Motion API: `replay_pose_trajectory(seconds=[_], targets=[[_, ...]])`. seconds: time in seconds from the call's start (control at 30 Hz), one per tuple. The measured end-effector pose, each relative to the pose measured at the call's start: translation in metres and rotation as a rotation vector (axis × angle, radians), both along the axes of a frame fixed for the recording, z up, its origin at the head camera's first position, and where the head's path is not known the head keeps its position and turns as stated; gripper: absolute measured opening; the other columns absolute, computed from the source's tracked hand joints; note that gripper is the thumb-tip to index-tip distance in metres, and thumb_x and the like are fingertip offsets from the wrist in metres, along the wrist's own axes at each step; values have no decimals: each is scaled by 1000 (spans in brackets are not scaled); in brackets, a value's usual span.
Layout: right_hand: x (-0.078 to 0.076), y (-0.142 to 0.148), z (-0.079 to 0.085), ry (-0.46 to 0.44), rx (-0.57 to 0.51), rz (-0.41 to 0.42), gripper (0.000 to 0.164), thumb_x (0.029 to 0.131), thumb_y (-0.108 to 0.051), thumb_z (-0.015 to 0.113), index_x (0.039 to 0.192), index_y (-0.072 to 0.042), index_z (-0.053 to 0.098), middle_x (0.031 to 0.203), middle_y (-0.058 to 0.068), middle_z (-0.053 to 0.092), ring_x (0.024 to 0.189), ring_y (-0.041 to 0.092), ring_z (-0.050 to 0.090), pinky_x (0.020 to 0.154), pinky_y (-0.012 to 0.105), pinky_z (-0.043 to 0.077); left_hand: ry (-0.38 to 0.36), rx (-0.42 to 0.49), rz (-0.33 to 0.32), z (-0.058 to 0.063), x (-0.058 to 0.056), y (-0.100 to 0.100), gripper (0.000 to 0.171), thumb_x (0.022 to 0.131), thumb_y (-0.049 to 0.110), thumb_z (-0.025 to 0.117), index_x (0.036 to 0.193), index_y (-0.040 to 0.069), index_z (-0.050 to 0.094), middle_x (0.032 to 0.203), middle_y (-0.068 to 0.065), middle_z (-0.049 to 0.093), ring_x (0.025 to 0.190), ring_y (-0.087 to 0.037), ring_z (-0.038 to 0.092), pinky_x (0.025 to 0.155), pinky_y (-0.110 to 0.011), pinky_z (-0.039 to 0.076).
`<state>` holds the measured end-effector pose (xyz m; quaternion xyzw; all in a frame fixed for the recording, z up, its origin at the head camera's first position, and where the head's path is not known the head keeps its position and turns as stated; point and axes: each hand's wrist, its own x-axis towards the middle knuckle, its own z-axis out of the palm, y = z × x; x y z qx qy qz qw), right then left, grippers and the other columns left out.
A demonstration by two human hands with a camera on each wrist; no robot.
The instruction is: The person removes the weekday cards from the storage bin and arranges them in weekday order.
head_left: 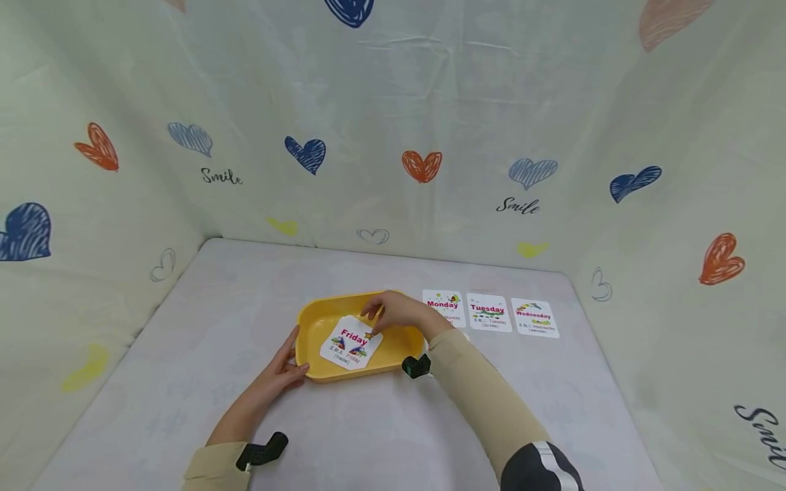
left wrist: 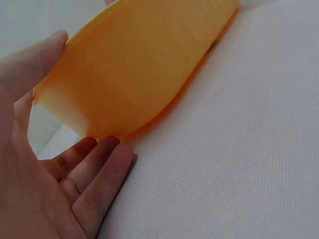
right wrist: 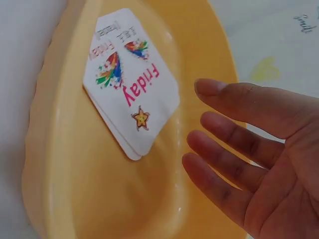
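A yellow tray point(head_left: 319, 314) sits on the white-covered table, with a small stack of white cards point(head_left: 336, 349) in it. The top card reads "Friday" and shows a star; at least one more card's edge peeks out beneath it in the right wrist view. My left hand point(head_left: 274, 374) holds the tray's left corner, thumb at the rim and fingertips low against its wall point(left wrist: 129, 69). Above the tray, just beside the cards, hovers my right hand point(head_left: 399, 310); its fingers are loosely bent and nothing is between them point(right wrist: 264, 144).
Right of the tray a row of cards lies on the table: Monday point(head_left: 451, 315), Tuesday point(head_left: 488, 314) and Wednesday point(head_left: 535, 318). A white edge below Monday is mostly hidden by my right arm. A heart-printed curtain point(head_left: 368, 198) stands behind the table.
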<state>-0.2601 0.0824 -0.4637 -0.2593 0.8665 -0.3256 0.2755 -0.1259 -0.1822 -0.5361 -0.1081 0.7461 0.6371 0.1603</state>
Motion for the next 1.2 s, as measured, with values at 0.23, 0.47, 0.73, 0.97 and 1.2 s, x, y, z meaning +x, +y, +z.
replay_pose_trajectory(seconds=[0.23,0.47,0.73,0.97,1.2], targets=[[-6,-9,-7,-55,52,30,38,80,-10,81,116,-14,69,110,0,64,99,16,55,87,27,47,17,31,-8,-2,0,-1,88,92,10,66,158,28,11,138,-22,34,85,-21,53,76,-28,50],[-9,-11,-17,-89,132,61,41,79,-11,81,116,-21,67,108,1,57,101,19,49,92,33,43,6,21,-4,-2,0,0,88,92,12,67,158,28,12,138,-22,33,86,-21,52,76,-29,50],[-11,-14,-19,-98,192,123,40,81,-11,80,114,-30,68,112,-2,54,105,17,47,96,31,41,19,32,-14,0,0,0,87,92,12,67,158,27,12,141,-23,34,85,-21,51,74,-27,52],[-7,-18,-18,-71,212,138,39,81,-14,80,115,-28,66,111,-1,54,105,18,46,94,32,41,16,29,-6,0,0,-1,87,92,12,67,158,29,13,138,-21,34,85,-21,52,76,-28,50],[-6,-22,-20,-71,238,125,38,81,-11,80,113,-26,66,109,0,54,104,17,46,92,30,42,44,47,-25,-2,0,-3,88,92,9,66,158,27,10,138,-23,36,83,-17,52,73,-27,51]])
